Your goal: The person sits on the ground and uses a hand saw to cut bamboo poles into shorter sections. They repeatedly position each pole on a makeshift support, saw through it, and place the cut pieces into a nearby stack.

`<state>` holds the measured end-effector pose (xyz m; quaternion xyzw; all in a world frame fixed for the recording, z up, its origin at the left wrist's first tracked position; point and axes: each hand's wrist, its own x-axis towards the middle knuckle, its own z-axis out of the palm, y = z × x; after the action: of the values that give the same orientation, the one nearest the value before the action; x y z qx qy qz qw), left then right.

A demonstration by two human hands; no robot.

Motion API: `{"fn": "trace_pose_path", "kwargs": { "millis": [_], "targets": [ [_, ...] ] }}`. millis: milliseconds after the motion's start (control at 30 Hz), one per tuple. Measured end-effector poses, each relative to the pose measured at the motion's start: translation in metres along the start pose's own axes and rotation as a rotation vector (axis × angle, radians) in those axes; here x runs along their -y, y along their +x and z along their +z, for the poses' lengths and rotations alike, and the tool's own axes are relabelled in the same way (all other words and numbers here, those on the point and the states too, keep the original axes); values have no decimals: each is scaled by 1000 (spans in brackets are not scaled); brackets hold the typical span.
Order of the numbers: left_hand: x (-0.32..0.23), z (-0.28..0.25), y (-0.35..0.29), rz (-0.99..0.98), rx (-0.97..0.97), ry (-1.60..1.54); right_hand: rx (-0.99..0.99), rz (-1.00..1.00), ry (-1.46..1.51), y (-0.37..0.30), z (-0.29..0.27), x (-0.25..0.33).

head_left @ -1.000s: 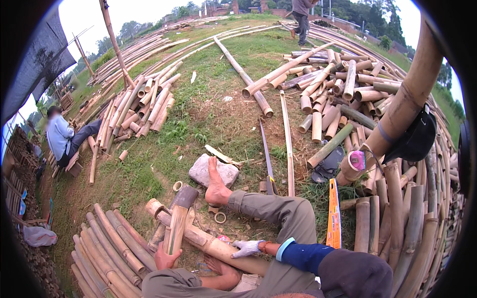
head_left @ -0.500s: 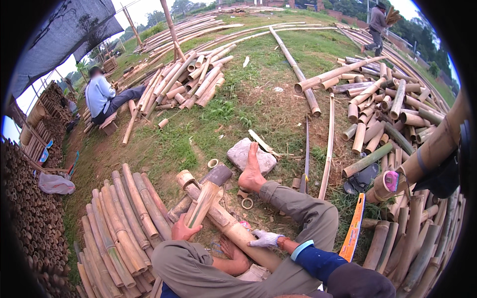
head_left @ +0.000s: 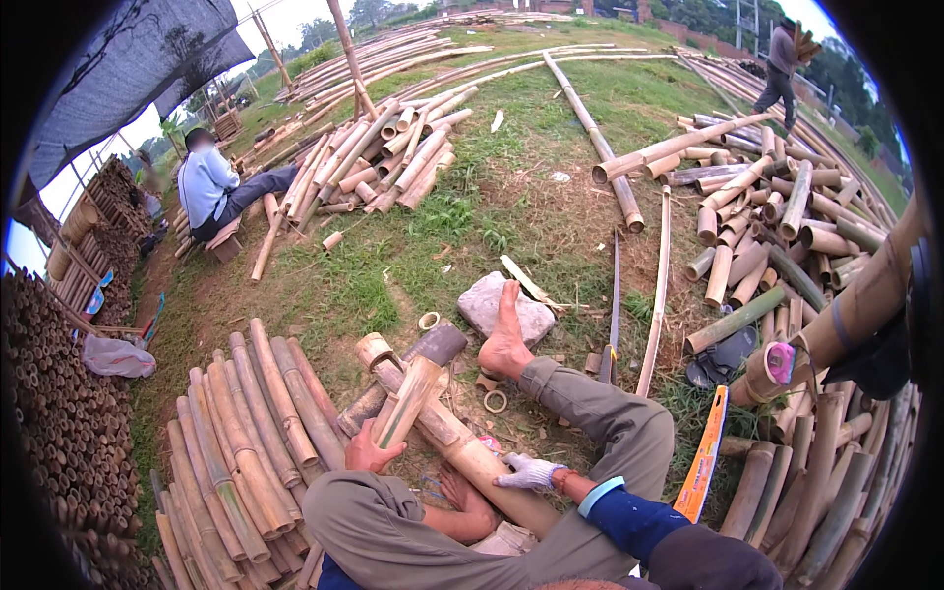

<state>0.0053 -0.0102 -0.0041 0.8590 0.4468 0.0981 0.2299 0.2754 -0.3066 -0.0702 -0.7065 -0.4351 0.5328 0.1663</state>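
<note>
My bare left hand (head_left: 372, 450) is closed round the lower end of a short bamboo piece (head_left: 413, 388), which leans upright against a thick bamboo pole (head_left: 470, 454). That pole slants between my legs, its far end resting over a darker bamboo log (head_left: 435, 346). In a white glove, my right hand (head_left: 528, 472) grips the pole's side nearer my body, the fingers partly hidden. Two cut bamboo rings (head_left: 495, 401) and scattered chips lie beyond the pole. My bare foot (head_left: 505, 344) rests against a flat grey stone (head_left: 482, 303).
Cut bamboo lengths (head_left: 236, 442) lie stacked at my left; another heap (head_left: 767, 236) stands at right. An orange blade-shaped strip (head_left: 703, 452) is beside my right knee, near dark sandals (head_left: 726, 356). A long saw blade (head_left: 616, 295) lies ahead. One person (head_left: 205, 182) sits far left; another (head_left: 782, 69) carries bamboo.
The view has shifted slightly. At the far right, the person carrying bamboo has walked further right. Both my hands keep their hold, with no clear movement of the bamboo.
</note>
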Motion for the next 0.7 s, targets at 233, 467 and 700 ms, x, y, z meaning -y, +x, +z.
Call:
{"fn": "trace_pose_path", "kwargs": {
  "millis": [233, 467, 700],
  "targets": [
    [-2, -2, -1, 53, -19, 6, -27, -10, -18, 4, 4, -4],
    [-8, 2, -3, 38, 13, -49, -31, -28, -19, 6, 6, -16],
    [-1, -6, -5, 2, 6, -12, -16, -22, 0, 5, 6, -5]
  ]
}}
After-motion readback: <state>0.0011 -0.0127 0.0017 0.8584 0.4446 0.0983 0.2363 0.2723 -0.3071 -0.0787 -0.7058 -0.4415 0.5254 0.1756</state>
